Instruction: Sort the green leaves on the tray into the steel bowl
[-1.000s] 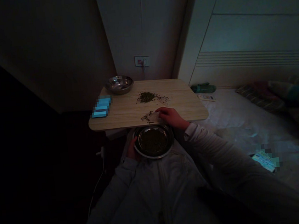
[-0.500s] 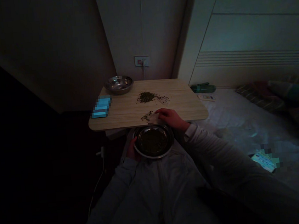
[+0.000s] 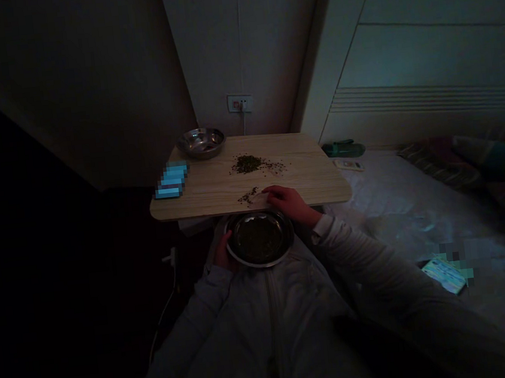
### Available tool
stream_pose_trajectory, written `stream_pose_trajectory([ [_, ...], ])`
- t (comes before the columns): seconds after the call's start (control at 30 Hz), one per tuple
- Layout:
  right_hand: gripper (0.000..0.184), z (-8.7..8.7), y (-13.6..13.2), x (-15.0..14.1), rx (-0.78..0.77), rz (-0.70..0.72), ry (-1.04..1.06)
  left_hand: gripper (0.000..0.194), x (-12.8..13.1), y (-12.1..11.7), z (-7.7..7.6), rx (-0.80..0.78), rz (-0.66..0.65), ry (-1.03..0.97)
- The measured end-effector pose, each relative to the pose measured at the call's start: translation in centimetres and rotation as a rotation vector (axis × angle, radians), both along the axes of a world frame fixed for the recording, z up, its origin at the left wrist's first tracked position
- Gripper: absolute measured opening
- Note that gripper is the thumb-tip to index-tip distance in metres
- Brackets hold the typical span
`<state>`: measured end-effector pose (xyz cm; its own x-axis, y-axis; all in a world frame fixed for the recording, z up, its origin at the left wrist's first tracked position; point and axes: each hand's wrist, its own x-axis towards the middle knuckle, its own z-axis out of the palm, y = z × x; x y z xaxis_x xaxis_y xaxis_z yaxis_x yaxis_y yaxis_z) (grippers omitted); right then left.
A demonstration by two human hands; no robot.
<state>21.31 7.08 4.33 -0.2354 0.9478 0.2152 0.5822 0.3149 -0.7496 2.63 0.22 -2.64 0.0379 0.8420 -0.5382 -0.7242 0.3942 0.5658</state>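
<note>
My left hand (image 3: pixel 224 253) grips the left rim of a shiny metal bowl (image 3: pixel 263 265) at my lap, just below the table's front edge. Dark greenish grains, dim in this light, lie inside the bowl. My right hand (image 3: pixel 290 202) rests on the front edge of the wooden table (image 3: pixel 208 199), fingers curled down and closed. A pale patch shows beside its fingertips; what they pinch, if anything, I cannot make out. Left of those fingers lie a few scattered small beans (image 3: pixel 248 197). Farther back sits a larger pile of small green beans (image 3: pixel 248 164), with darker loose ones (image 3: pixel 275 167) beside it.
A second metal bowl (image 3: pixel 201 144) stands at the table's back left corner. A lit phone (image 3: pixel 171 180) lies on the left edge. On the bed at right are a green bottle (image 3: pixel 344 149), a pale remote-like object (image 3: pixel 348 165) and another lit phone (image 3: pixel 444 275).
My right hand has shifted very slightly down toward the table's front edge. The left hand, the bowl and the bean piles look the same.
</note>
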Motion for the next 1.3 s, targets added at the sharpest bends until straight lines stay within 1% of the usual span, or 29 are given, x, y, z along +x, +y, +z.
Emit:
stream_pose_trajectory([
  [0.23,0.036,0.5,-0.4,-0.3,-0.037,-0.052,-0.061,0.021,0.2,-0.1,0.4,-0.02,0.0,-0.017],
  [0.37,0.034,0.2,-0.4,0.1,-0.019,-0.058,-0.028,0.02,0.1,0.0,0.1,-0.019,0.005,-0.024],
  [0.5,0.035,-0.2,-0.6,0.0,-0.026,-0.074,0.012,0.018,-0.1,0.2,-0.3,-0.003,-0.024,-0.038],
  [0.73,0.038,0.2,-1.4,-0.6,-0.054,-0.116,-0.028,0.02,0.0,0.1,-0.4,-0.025,-0.02,0.003],
  [0.87,0.039,0.0,-1.6,-0.2,-0.075,-0.126,-0.009,0.02,0.0,0.1,-0.3,-0.024,-0.02,0.021],
  [1.03,0.038,-0.5,-1.5,0.6,-0.061,-0.149,0.021,0.019,0.0,0.1,-0.1,-0.025,-0.037,0.022],
  [1.17,0.039,-0.5,-1.4,1.2,-0.066,-0.152,0.012,0.016,0.0,0.1,-0.1,-0.025,-0.011,0.005],
  [1.3,0.036,-0.5,-1.1,1.6,-0.045,-0.149,-0.004,0.016,-0.1,0.1,-0.3,0.001,-0.016,-0.017],
])
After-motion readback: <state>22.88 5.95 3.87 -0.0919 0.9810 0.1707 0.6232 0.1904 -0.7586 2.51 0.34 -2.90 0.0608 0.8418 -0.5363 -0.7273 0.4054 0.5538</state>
